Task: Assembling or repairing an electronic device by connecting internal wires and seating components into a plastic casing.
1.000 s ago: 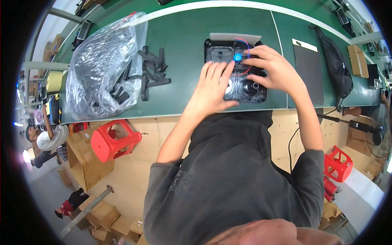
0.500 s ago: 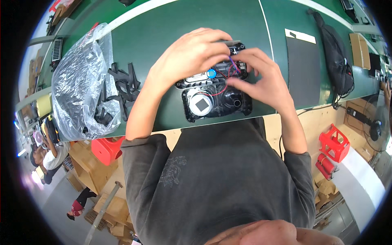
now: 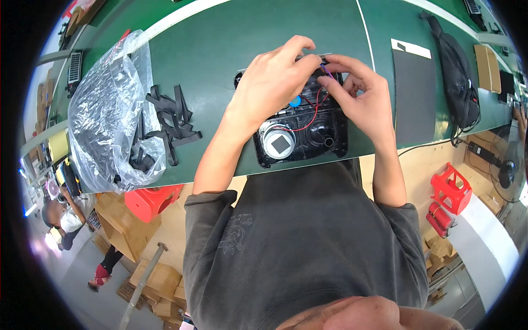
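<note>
An opened black plastic housing (image 3: 341, 142) lies at the near edge of the green table, its two halves side by side, one behind the other. In the nearer half sits a round white speaker (image 3: 272, 142) with a dark square on its back. Red wires (image 3: 315, 116) loop across both halves, beside a small blue round part (image 3: 295, 101). My left hand (image 3: 278, 80) lies over the far half, fingers bent and closed; what they grip is hidden. From the right, my right hand (image 3: 366, 93) curls thumb and index finger around a purple wire (image 3: 328, 71) close to the left fingertips.
Left of the housing are black straps (image 3: 175, 118) and a large clear plastic bag (image 3: 107, 115). To the right lie a dark flat board (image 3: 413, 93), a black bag (image 3: 454, 82) and a cardboard piece (image 3: 487, 69). Red stools (image 3: 451, 188) stand below the table.
My left hand has come right and now covers more of the far half. Both hands are closer together at the purple wire. The view has shifted slightly.
</note>
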Tool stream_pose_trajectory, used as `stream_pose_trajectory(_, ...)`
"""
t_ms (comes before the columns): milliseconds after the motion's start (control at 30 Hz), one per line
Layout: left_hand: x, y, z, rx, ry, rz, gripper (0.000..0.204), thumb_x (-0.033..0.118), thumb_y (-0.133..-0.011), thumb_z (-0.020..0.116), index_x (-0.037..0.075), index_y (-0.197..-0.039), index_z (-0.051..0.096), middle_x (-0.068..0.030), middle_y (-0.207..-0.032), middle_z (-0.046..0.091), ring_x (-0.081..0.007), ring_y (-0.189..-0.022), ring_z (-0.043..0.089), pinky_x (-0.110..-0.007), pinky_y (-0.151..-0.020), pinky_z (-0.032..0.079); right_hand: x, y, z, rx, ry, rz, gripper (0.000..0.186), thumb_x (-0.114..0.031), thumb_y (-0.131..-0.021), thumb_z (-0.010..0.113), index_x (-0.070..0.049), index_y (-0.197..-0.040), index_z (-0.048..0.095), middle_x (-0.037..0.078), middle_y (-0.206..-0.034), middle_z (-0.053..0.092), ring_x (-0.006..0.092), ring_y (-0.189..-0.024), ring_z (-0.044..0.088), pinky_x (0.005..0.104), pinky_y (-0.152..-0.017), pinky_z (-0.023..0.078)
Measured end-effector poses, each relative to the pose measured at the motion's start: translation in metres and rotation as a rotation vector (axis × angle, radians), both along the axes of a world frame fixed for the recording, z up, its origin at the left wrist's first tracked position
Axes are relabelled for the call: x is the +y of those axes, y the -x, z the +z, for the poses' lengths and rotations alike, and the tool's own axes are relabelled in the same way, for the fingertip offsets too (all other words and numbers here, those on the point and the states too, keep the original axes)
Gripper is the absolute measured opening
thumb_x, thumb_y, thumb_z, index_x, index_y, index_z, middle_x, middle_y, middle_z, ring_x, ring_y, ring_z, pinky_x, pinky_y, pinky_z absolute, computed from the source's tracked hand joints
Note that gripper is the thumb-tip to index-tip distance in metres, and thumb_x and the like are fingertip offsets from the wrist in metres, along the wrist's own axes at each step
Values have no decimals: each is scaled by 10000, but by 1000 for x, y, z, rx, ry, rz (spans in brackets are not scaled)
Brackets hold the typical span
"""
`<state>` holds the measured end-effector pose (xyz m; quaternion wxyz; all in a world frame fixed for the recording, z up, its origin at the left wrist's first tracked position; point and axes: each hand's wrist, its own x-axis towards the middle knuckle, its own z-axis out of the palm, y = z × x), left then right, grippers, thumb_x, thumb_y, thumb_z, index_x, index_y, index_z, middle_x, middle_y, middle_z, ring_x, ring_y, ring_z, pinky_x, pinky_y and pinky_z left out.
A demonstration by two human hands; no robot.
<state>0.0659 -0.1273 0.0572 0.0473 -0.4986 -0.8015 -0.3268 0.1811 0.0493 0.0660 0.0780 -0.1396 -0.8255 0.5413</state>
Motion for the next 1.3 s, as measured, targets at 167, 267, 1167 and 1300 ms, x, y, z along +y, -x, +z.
stream_pose_trajectory(167, -6, -5, -1, -37, -60, 48, 127, 89, -881, 804, 68, -999, 762, -55, -1144, 717, -254, -856, 758, -371, -702, 621, 3, 2, -7, -24, 188, 67, 319, 1, -915, 784, -20, -1228, 722, 13, -962, 758, -4, -634, 517, 192, -551, 406)
stream_pose_trajectory(267, -15, -4, -2, -17, -66, 23, 152, 82, -877, 808, 75, -1023, 765, -53, -1112, 725, -260, -854, 760, -369, -694, 621, 6, 3, -14, 3, 367, 95, 311, 14, -930, 771, -3, -1231, 692, 0, -940, 735, -9, -653, 529, 182, -555, 406)
stream_pose_trajectory(1167, -30, -10, 7, -58, 37, 41, 184, 62, -893, 763, 88, -1076, 759, -71, -1238, 706, -272, -953, 761, -404, -791, 614, -12, 30, -9, 135, -907, 266, 182, -14, -816, 685, -45, -928, 825, 86, -1184, 685, 299, -1174, 604, 425, -985, 533)
stream_pose_trajectory(1300, -35, -9, 4, 180, 185, 61, 185, 123, -908, 753, 122, -1093, 760, -74, -1181, 705, -269, -968, 735, -402, -828, 583, 0, 37, -10, 79, -832, 432, 194, -25, -853, 651, -26, -954, 816, 121, -1229, 690, 321, -1245, 591, 434, -1056, 513)
